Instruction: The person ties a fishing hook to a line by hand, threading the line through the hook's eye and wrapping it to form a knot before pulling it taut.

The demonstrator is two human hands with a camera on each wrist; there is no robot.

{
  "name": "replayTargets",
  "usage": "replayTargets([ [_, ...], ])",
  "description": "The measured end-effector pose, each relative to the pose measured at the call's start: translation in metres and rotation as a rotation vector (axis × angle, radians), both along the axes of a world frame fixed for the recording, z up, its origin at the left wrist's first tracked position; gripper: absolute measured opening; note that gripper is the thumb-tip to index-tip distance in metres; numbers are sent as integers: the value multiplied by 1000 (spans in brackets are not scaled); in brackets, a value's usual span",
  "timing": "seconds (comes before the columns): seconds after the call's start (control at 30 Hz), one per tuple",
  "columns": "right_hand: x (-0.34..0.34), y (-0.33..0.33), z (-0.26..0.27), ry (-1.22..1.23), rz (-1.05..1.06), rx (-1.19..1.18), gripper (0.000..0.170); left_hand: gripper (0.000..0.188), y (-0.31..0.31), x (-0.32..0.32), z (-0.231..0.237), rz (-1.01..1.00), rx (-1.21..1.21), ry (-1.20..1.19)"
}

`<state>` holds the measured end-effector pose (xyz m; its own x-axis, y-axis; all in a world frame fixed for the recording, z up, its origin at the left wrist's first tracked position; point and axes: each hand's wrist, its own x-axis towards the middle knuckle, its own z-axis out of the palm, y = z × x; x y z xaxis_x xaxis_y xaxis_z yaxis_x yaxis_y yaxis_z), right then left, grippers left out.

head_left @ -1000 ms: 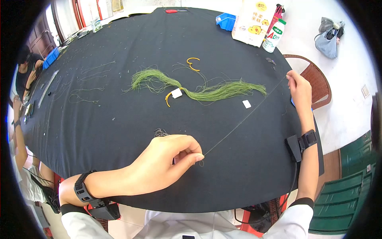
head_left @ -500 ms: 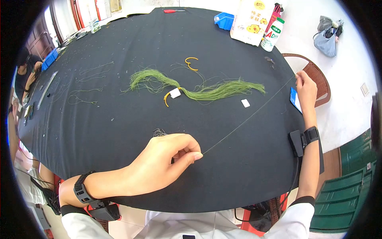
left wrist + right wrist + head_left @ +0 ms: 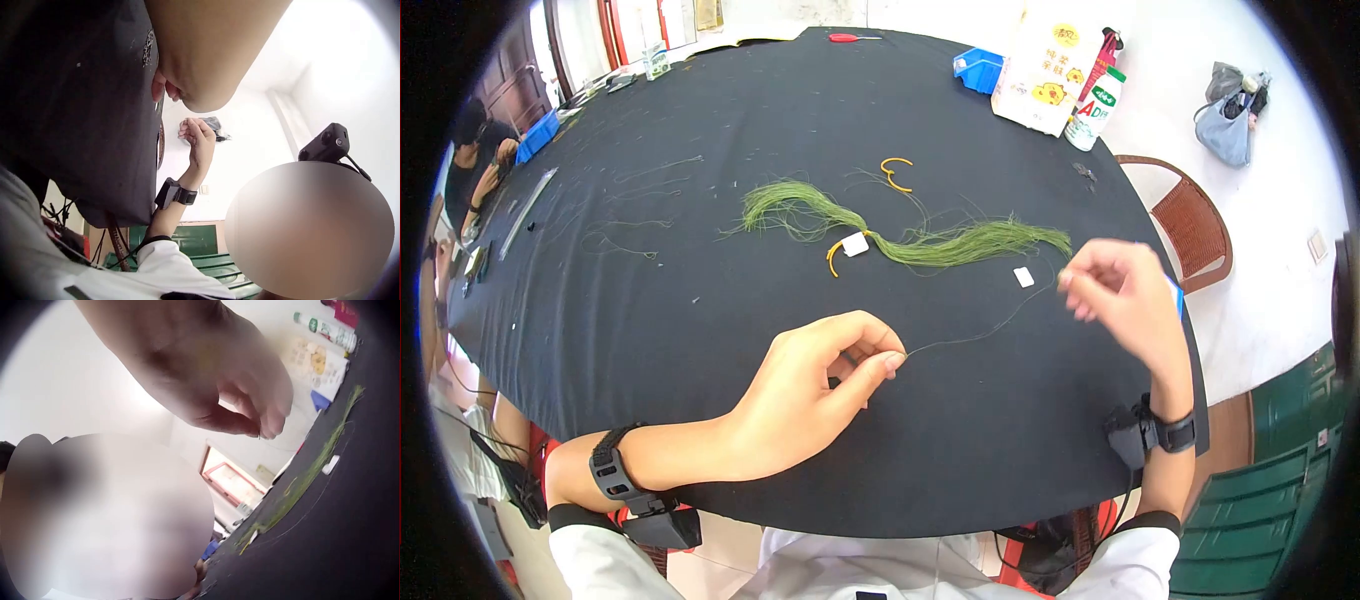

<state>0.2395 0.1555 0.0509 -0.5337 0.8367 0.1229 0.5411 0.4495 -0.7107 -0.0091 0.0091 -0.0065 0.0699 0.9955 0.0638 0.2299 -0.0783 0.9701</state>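
Note:
In the head view my left hand (image 3: 815,395) pinches one end of a thin thread (image 3: 975,339) between thumb and forefinger. From there the thread runs slack in a curve to my right hand (image 3: 1125,300), raised over the table's right side, whose thumb and fingertips pinch the other end. In the right wrist view a short bit of thread sticks out at the right fingertips. Beyond the hands lies a long bundle of green threads (image 3: 970,247), bound at its middle with a yellow tie, a white tag (image 3: 855,244) beside the tie.
A black cloth (image 3: 960,440) covers the table. Near the bundle are a curved yellow piece (image 3: 890,174) and a small white square (image 3: 1023,277). Loose threads (image 3: 630,235) lie left. A blue bin (image 3: 978,70), tissue pack (image 3: 1040,75) and white bottle (image 3: 1095,110) stand at the back right.
My right hand first drew a little farther right, holding the thread taut, then came back inward and toward me. The thread now hangs slack. The left hand has stayed nearly still, keeping its pinch.

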Motion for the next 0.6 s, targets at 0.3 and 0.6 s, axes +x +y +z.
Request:
replayTargets([
  [0.3, -20, -51, -14, -190, 412, 51, 7, 13, -1, 0, -1, -17, 72, 79],
  [0.6, -34, -63, -13, 71, 337, 99, 15, 17, -1, 3, 2, -9, 524, 400],
])
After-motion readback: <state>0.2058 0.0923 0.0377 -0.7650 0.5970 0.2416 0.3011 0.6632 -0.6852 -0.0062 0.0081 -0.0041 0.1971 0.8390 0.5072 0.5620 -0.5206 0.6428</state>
